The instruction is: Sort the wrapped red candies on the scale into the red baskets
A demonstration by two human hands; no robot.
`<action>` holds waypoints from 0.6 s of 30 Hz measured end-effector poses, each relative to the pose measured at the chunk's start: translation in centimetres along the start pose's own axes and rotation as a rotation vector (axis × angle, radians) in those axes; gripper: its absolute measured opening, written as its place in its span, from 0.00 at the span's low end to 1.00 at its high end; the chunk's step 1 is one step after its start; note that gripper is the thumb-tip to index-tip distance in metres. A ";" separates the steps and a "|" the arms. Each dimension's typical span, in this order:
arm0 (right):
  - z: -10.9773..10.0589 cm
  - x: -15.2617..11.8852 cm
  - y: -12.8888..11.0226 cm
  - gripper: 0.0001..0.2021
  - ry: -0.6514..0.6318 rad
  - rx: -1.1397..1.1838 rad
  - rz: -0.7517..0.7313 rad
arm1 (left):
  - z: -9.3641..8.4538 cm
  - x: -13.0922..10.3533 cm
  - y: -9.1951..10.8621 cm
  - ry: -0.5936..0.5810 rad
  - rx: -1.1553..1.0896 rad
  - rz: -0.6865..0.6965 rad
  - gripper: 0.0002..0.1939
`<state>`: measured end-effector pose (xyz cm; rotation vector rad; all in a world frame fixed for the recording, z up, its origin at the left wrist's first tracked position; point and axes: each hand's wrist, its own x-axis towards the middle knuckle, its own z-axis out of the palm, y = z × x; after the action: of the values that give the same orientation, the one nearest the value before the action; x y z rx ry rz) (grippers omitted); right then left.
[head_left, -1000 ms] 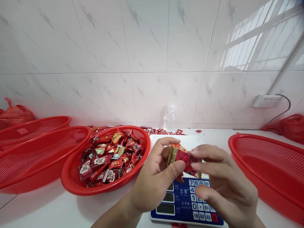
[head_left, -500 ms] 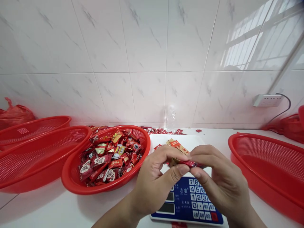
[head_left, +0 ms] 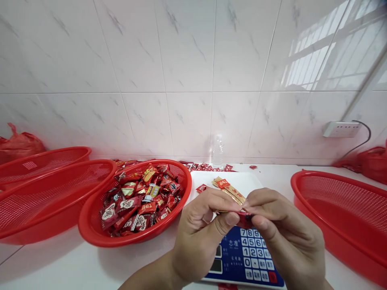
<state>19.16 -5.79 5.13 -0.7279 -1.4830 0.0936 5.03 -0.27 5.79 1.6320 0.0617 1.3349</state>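
My left hand [head_left: 199, 237] and my right hand [head_left: 287, 233] meet above a kitchen scale [head_left: 236, 274]. Between their thumbs and fingertips they pinch a small red-wrapped candy [head_left: 244, 221]; a dark patch shows near its right end, but fingers cover most of it. Behind the hands, the scale's white pan [head_left: 196, 179] carries a long gold packet [head_left: 236, 195], a small orange-red packet [head_left: 223, 183] and a red one [head_left: 201, 188]. To the left, a red basket [head_left: 90, 237] is heaped with wrapped candies [head_left: 142, 213].
More red baskets stand at the left [head_left: 60, 217] and right [head_left: 305, 205]. Small red packets [head_left: 208, 167] lie along the wall beside a clear bottle [head_left: 218, 151]. Red plastic bags [head_left: 21, 143] sit at both far sides. A power socket [head_left: 341, 129] is on the tiled wall.
My right hand has shifted slightly right and down, with its fingertips a little farther from the left thumb. More of the candy's red wrapper and dark patch shows between them.
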 end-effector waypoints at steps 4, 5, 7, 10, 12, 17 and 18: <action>0.0 -0.1 0.2 0.09 -0.012 -0.056 -0.040 | -0.2 0.1 0.4 -0.014 0.104 0.042 0.07; 0.0 -0.1 0.2 0.10 -0.020 -0.078 -0.060 | -0.3 0.1 0.5 -0.012 0.134 0.050 0.08; 0.1 0.0 0.2 0.12 -0.032 -0.116 -0.104 | -0.4 0.1 0.6 -0.004 0.175 0.057 0.08; 0.2 -0.1 0.1 0.12 -0.026 -0.106 -0.101 | -0.4 0.1 0.7 0.002 0.186 0.047 0.07; 0.2 -0.1 -0.1 0.10 -0.011 -0.034 -0.027 | -0.3 0.0 0.6 0.001 0.133 0.016 0.07; 0.3 0.1 -0.2 0.05 0.023 0.139 0.142 | -0.1 0.1 0.4 -0.007 -0.122 -0.135 0.05; 0.3 0.2 -0.2 0.04 0.018 0.154 0.162 | -0.1 0.1 0.4 -0.001 -0.126 -0.146 0.05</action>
<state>18.85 -5.75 5.36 -0.7203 -1.3817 0.3211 4.80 -0.33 6.11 1.4930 0.0929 1.2027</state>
